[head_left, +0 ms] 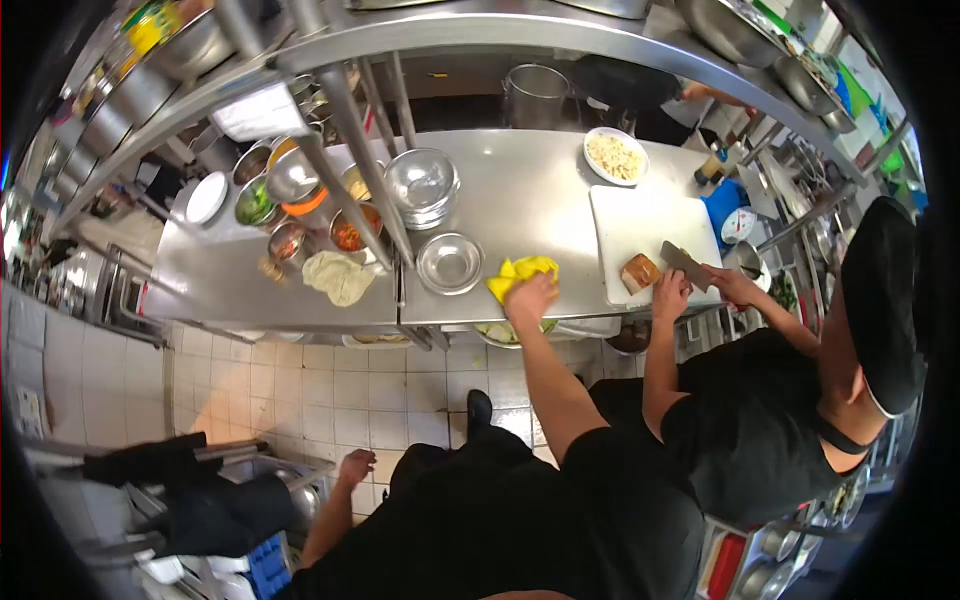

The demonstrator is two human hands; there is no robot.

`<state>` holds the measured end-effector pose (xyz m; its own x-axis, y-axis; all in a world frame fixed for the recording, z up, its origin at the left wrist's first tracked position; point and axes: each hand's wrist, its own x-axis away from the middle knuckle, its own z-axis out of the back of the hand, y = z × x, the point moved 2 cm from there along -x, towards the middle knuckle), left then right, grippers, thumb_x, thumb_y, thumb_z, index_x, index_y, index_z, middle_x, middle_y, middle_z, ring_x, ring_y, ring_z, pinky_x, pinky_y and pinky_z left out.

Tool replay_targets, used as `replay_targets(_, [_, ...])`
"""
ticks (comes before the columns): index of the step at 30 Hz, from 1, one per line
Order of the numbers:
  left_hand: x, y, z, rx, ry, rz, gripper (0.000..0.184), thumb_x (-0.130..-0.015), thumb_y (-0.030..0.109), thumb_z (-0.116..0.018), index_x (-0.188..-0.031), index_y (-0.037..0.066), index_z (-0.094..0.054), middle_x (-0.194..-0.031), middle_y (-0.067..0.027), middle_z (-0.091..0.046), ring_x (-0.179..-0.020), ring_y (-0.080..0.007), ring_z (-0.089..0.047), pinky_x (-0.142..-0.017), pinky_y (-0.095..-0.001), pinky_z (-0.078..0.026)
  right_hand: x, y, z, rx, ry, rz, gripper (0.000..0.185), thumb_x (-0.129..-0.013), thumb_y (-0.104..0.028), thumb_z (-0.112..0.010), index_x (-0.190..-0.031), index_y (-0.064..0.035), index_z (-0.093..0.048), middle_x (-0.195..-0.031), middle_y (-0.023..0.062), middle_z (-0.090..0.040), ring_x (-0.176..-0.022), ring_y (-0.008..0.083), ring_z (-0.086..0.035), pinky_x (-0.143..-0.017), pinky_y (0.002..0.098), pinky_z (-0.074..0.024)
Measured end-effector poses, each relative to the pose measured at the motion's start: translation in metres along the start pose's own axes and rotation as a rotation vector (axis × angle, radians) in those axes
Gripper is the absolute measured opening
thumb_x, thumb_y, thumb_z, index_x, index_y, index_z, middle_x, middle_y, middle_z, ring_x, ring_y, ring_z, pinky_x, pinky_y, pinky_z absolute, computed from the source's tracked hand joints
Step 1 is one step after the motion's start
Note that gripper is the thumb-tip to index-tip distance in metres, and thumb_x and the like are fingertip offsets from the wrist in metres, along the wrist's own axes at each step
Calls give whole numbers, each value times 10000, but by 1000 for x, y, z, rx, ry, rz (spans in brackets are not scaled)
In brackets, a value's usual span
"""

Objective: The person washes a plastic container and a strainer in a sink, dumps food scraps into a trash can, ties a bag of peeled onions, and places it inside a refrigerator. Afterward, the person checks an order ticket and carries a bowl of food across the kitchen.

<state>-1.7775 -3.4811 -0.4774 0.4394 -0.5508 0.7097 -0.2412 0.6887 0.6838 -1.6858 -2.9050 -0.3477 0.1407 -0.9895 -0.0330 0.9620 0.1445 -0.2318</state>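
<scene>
My right hand (531, 302) presses a bunched yellow cloth (522, 272) onto the steel counter (497, 180), close to its front edge. Left of the cloth stands a shallow round metal bowl (450, 264). Behind that bowl is a stack of metal bowls (422, 185). Down at my left side hangs my left hand (357, 467), away from the counter, with loosely stretched fingers and nothing in it.
On my right a co-worker holds a cleaver (684, 265) beside a brown loaf-like block (640, 272) on a white cutting board (655, 215). A dish of pale pieces (615, 157) stands behind. An overhead shelf (540, 32) and posts cross the counter; food bowls (355, 228) sit left.
</scene>
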Motion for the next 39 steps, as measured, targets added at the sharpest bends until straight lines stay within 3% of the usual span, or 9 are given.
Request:
replay_targets(6, [-15,26,-6,174,-94,197,254,-893,216,-543,-1005,-1,-614,-881,-78,-678,-707,-159,-625,-609,-296,-502,-77,62,-10,12,305,-141,627,-865,-338,-466,-1333,64,-353,-1465,269,-251,-1352,439,-230,-1107,542,-158])
replay_targets(8, [-15,29,11,-963,-254,-584,231,-812,148,-592,-1029,80,-634,-937,-137,-675,-871,-288,-644,-742,-398,-522,-108,33,23,-104,228,-234,681,-856,-381,-472,-1351,66,-334,-1467,279,-237,-1364,438,-199,-1110,545,-140])
replay_targets(14, [-43,9,57,-1299,-437,-296,363,-756,204,-679,-1089,81,-605,-1025,-54,-674,-996,-277,-613,-818,-413,-510,-230,-16,17,-100,88,-48,735,-813,-434,-524,-1362,25,-359,-1508,186,-222,-1390,402,-142,-1118,521,-116])
replay_targets(20, [-53,11,81,-377,-42,13,278,-772,185,-655,-1033,91,-636,-932,-54,-682,-970,-247,-621,-799,-391,-525,-226,-119,-30,-285,-104,593,436,-726,-165,-531,-1141,-259,-626,-1294,-43,-552,-1308,321,-336,-1042,535,-231])
replay_targets(24, [-53,45,85,-1118,-240,-739,265,-721,151,-704,-968,78,-642,-946,-59,-675,-949,-250,-626,-793,-376,-537,-156,-104,-33,-407,-224,639,324,-683,-129,-532,-906,-272,-719,-1195,-127,-620,-1305,294,-327,-1055,539,-141])
replay_targets(29, [-45,54,99,-57,-59,59,202,-879,174,-555,-997,23,-617,-929,-86,-679,-787,-183,-673,-611,-309,-542,-75,-22,1,-446,-113,538,159,-644,-144,-580,-647,-256,-693,-955,-164,-682,-1232,278,-369,-1042,509,-135])
replay_targets(33, [-29,21,123,-229,-73,-53,280,-912,227,-503,-1065,6,-583,-943,-113,-678,-741,-179,-682,-558,-283,-517,-42,-21,51,-29,-193,689,361,-611,-217,-670,-969,-257,-658,-1229,-21,-598,-1337,386,-257,-1062,646,-101])
replay_targets(35, [-24,-7,142,-709,-243,-294,293,-923,244,-469,-1074,15,-574,-959,-100,-678,-792,-185,-679,-573,-305,-521,-7,-23,59,-102,28,653,411,-622,-181,-661,-1032,-207,-636,-1237,63,-574,-1309,381,-303,-1071,594,-174])
replay_targets(39, [-25,-90,172,-643,-244,-38,296,-932,252,-431,-1100,44,-555,-1007,-89,-667,-792,-198,-656,-609,-343,-520,43,-21,80,-293,272,383,403,-660,-59,-610,-1061,-53,-575,-1099,190,-548,-1112,380,-459,-987,473,-353])
